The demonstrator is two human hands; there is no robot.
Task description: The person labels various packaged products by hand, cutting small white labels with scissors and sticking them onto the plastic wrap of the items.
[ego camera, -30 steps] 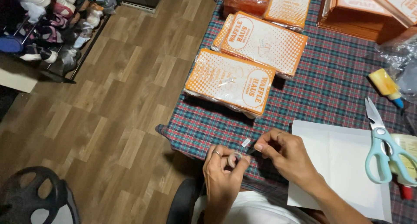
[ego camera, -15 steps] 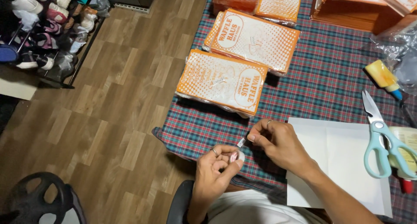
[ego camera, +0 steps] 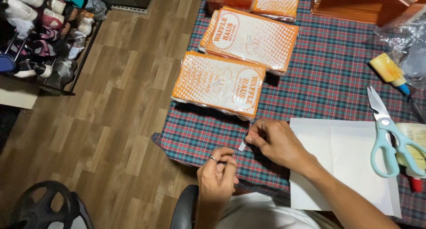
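Note:
My left hand (ego camera: 217,178) hovers over the near edge of the plaid tablecloth (ego camera: 328,64), its fingertips pinched on the lower end of a small clear strip (ego camera: 242,146). My right hand (ego camera: 277,141) pinches the upper end of the same strip, which stretches between the two hands. Just beyond my right hand lies a wrapped stack of orange and white paper bags (ego camera: 219,83). A white paper sheet (ego camera: 344,162) lies to the right of my right forearm.
More orange bag stacks (ego camera: 253,35) lie farther back. Teal-handled scissors (ego camera: 390,135), a yellow glue stick (ego camera: 390,71) and a bottle (ego camera: 415,153) sit at the right. A shoe rack (ego camera: 40,38) stands at the left on the wooden floor. A dark wheel (ego camera: 42,209) shows at bottom left.
My hands have drawn slightly apart, with the small strip now stretched between them. The view has shifted a little, otherwise the table is unchanged.

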